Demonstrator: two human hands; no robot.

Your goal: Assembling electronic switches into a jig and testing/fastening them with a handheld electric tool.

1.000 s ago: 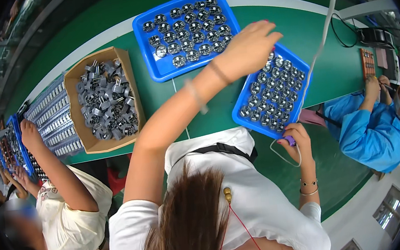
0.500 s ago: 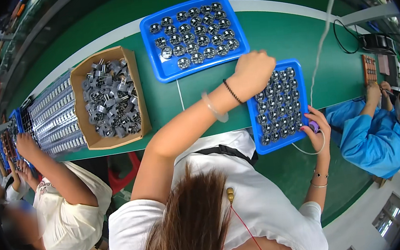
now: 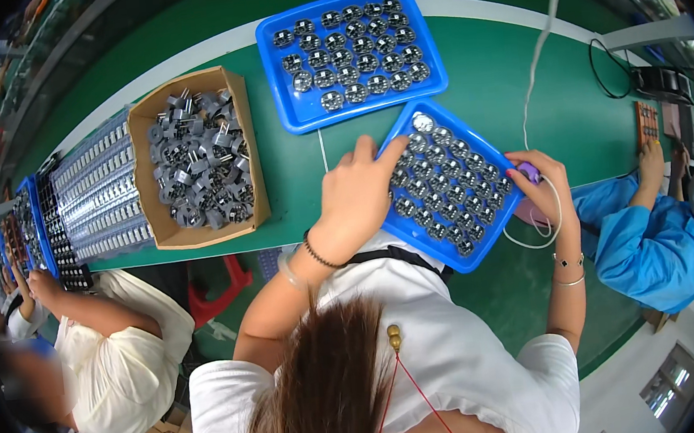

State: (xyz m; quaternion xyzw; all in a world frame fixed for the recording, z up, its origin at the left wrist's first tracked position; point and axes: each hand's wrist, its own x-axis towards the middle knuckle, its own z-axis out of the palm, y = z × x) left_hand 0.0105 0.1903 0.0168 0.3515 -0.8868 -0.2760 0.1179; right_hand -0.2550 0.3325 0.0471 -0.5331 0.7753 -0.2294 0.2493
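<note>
A small blue tray (image 3: pixel 422 247) of round, clear-cased circuit boards (image 3: pixel 441 178) sits turned at an angle at the bench's near edge. My left hand (image 3: pixel 359 190) is closed over its left rim, the fingertips partly hidden. Gripping the right rim is my right hand (image 3: pixel 546 185), with a purple piece (image 3: pixel 530 172) on a pale cord against its thumb and fingers. One board (image 3: pixel 422 122) by the tray's far corner looks brighter than the others. Beyond stands a larger blue tray (image 3: pixel 304 114) holding rows of similar boards.
Left of my hands stands a cardboard box (image 3: pixel 260 183) full of grey parts with metal pins. Clear strips of components (image 3: pixel 98 194) lie beside it. A white cable (image 3: pixel 543 39) hangs over the green bench (image 3: pixel 590 139). People work at both sides, one in blue (image 3: pixel 651 246).
My left hand has come back from the small tray's far end to its left rim. The tray has swung round, its far end now pointing left. My right hand still holds its right side.
</note>
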